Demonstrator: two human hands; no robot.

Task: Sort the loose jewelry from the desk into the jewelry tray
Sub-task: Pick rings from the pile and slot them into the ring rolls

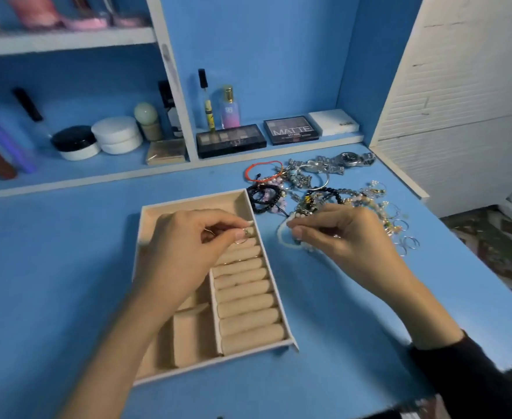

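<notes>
A beige jewelry tray [274,269] lies on the blue desk, with ring rolls down its right side and open compartments on its left. My left hand [188,252] hovers over the upper ring rolls and pinches a thin ring [244,235] between thumb and forefinger. Just right of the tray, my right hand [342,234] pinches a white beaded bracelet [283,234] lying on the desk. Behind that hand sprawls a pile of loose jewelry [318,182]: black bead bracelets, a red cord, silver bangles, a watch [353,158] and several small rings [407,241].
Makeup palettes [230,140], perfume bottles [229,108], jars [117,134] and a white box stand on the low shelf at the back. A white slatted panel [460,101] rises at the right. The desk's right edge drops to the floor.
</notes>
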